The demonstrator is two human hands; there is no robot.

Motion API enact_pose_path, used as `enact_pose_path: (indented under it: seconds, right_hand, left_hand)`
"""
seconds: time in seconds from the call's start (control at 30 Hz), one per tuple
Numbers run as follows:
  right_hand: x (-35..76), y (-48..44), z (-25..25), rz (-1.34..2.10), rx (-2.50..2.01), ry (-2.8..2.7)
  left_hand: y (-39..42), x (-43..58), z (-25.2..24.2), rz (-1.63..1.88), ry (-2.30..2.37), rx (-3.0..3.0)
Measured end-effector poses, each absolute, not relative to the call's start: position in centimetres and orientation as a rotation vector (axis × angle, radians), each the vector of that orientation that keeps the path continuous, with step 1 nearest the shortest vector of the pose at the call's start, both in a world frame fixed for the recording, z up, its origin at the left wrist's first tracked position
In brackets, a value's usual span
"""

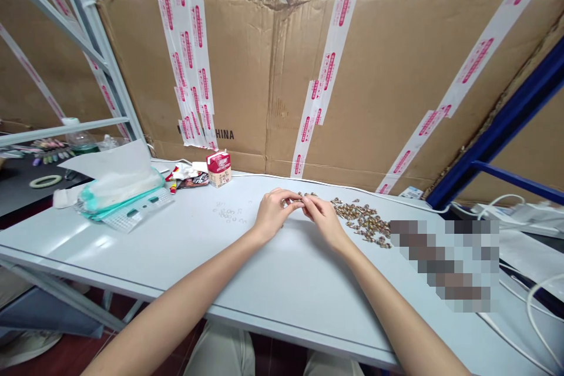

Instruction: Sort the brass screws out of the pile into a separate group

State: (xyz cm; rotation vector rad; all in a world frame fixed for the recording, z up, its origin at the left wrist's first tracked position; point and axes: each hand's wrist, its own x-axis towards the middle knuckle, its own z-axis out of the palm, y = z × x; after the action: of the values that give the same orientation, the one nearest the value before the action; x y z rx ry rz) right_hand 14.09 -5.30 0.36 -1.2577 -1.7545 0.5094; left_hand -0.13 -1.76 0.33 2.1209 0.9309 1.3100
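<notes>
My left hand and my right hand meet above the middle of the table, fingertips nearly touching. Both are closed in a pinch around a small brass-coloured screw, mostly hidden by the fingers. Just right of my right hand spreads a loose pile of similar small brass-coloured screws; a few more lie behind the fingertips. Left of my left hand are scattered several tiny clear plastic rings.
The pale table stands against a taped cardboard panel. A red-topped drink carton, snack wrappers and a teal-edged plastic packet lie at left. White cables and a blurred-out patch are at right.
</notes>
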Motion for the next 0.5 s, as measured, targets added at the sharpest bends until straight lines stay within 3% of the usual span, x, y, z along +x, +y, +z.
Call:
enact_pose_path:
  seconds: [0.2,0.3,0.5]
  right_hand:
    - [15.6,-4.7,1.0,0.405,-1.383,-1.814]
    - [18.5,-4.4,1.5,0.251,-1.766,-1.855]
    - [24.2,-3.9,0.5,0.135,-2.566,-1.828]
  left_hand:
    - [-1.1,-0.6,0.8,1.22,0.97,2.17]
    - [0.3,-2.0,1.4,1.209,1.078,2.214]
    - [4.8,-7.2,1.6,0.776,1.205,2.365]
